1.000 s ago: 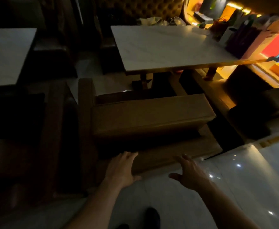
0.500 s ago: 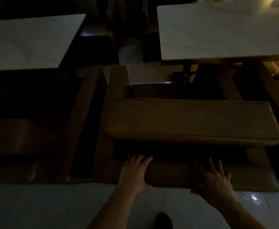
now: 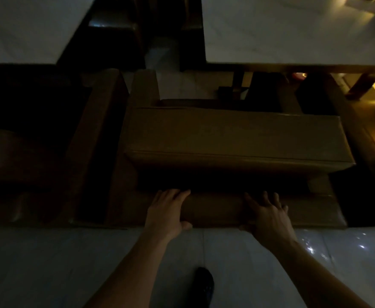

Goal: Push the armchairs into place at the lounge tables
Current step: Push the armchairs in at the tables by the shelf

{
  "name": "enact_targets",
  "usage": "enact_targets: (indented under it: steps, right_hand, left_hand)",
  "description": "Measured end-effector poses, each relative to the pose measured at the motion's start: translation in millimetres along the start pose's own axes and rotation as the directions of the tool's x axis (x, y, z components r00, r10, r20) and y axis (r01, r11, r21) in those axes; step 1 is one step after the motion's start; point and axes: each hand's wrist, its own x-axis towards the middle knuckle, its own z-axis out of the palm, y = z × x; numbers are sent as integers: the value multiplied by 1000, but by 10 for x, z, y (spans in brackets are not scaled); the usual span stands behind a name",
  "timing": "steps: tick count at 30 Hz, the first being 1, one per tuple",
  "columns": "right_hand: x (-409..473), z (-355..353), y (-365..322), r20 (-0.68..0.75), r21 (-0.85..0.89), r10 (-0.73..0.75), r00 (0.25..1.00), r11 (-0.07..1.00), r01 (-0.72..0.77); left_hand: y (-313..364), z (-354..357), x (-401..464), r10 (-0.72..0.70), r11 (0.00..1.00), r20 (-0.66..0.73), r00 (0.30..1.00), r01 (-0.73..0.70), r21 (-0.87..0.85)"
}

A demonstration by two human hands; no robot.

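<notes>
- The brown armchair (image 3: 233,138) stands on the floor (image 3: 71,263), facing the near edge of the right table (image 3: 293,34).
- Left hand (image 3: 167,215) and right hand (image 3: 268,218) lie flat on its backrest top, fingers (image 3: 177,194) slightly spread, thumbs hooked over the back face.

The room is very dim, so much detail is lost. The right bench (image 3: 293,30) is cut off by the top and right edges, its legs mostly swallowed by shadow beneath it. The left bench (image 3: 26,25) runs off the frame at 10 o'clock. A second armchair (image 3: 37,152) at 9 o'clock is nearly black and cropped by the left edge; its seat cannot be made out. On the near armchair (image 3: 237,138), the gap under the back cushion is pure shadow, hiding the left hand (image 3: 167,213) fingertips and those of the right hand (image 3: 268,215). Both forearms leave the bottom edge. A dark shoe (image 3: 204,285) at 6 o'clock is blurred. Bright clutter at 1 o'clock is unreadable.
</notes>
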Motion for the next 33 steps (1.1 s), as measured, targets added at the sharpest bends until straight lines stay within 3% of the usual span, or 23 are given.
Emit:
enact_targets:
  steps: [13, 23, 33]
  right_hand:
    - [-11, 176, -25, 49, 27, 43, 998, 999, -44]
    - [178, 127, -37, -48, 70, 6, 999, 998, -3]
    - [-4, 59, -94, -12, 74, 0, 1000, 997, 1]
  left_hand:
    - [-38, 9, -91, 12, 999, 99, 995, -16, 36]
    - [-84, -98, 154, 20, 1000, 69, 997, -22, 22]
    - [43, -71, -32, -42, 992, 85, 996, 31, 122]
